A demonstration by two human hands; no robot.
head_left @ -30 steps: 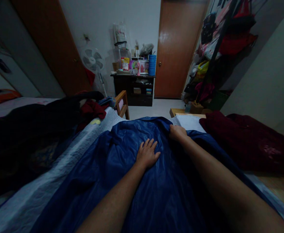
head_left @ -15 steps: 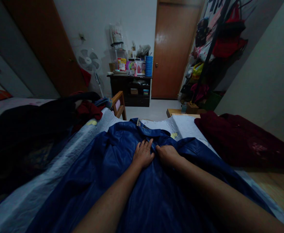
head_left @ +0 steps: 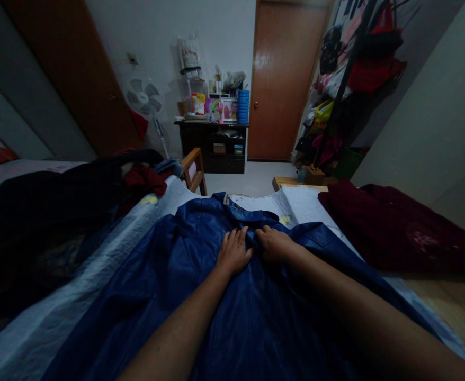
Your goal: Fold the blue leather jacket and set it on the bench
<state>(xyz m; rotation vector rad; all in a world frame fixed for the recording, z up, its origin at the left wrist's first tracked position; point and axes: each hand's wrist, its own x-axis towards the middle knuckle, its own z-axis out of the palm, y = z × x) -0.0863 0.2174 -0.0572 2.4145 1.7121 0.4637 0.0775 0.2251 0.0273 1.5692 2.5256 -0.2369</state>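
A blue leather-look jacket (head_left: 177, 286) lies spread out before me, its collar (head_left: 244, 214) at the far end. My left hand (head_left: 234, 253) rests on the upper front of the jacket, fingers stretched out and somewhat apart. Just right of it, my right hand (head_left: 274, 244) has its fingers curled over the jacket's front edge below the collar. The fingertips of that hand are partly hidden in the dark fold.
A pale blue sheet (head_left: 304, 206) lies under the jacket. Dark clothes (head_left: 57, 211) are heaped at left, and a maroon folded cloth (head_left: 395, 227) lies at right. Beyond stand a wooden chair (head_left: 195, 169), a fan (head_left: 145, 98) and a dark cabinet (head_left: 195, 148).
My right hand has shifted slightly up, and its fingers have moved from a tight fist to a looser curl on the jacket edge. The left hand stays in place.
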